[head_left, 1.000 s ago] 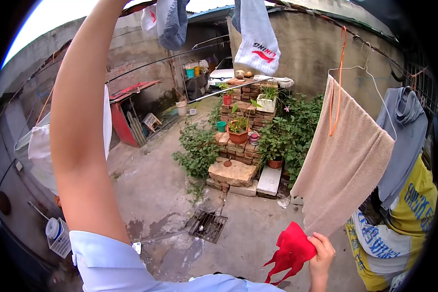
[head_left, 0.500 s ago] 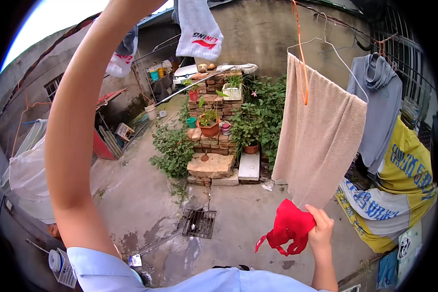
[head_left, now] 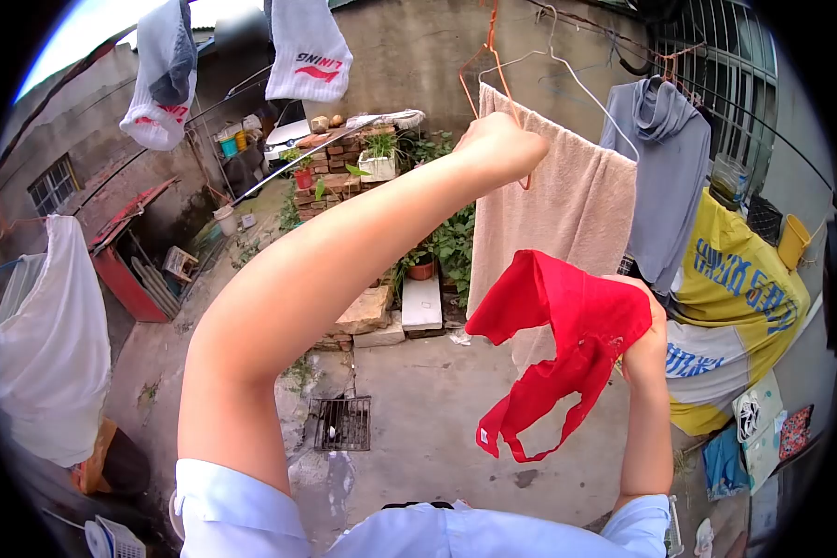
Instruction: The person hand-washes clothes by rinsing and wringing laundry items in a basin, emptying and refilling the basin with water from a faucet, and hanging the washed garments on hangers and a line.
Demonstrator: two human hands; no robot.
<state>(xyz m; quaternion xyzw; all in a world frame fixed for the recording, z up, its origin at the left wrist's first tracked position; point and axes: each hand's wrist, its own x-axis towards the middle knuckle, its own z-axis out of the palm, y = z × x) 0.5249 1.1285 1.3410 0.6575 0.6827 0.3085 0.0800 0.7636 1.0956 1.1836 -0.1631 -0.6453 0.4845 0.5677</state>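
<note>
My left hand [head_left: 504, 149] is raised in front of the beige towel [head_left: 567, 200], its fingers closed at an orange wire hanger [head_left: 493, 48] that hangs from the line. The towel drapes over a white wire hanger [head_left: 614, 121]. Lower and to the right, my right hand [head_left: 644, 339] grips a red cloth item with straps [head_left: 577, 321], which spreads out to the left of the fingers and overlaps the towel's lower part.
Socks [head_left: 309, 56] hang at the upper left. A grey hooded garment [head_left: 656, 158] and a yellow-and-white sheet [head_left: 739, 298] are on the right. White cloth [head_left: 51, 344] hangs far left. A floor drain [head_left: 341, 424] lies below, near stacked bricks [head_left: 330, 163].
My left hand has come down from above the view to the orange hanger. My right hand has risen with the red item, which is more spread out. The view has turned right.
</note>
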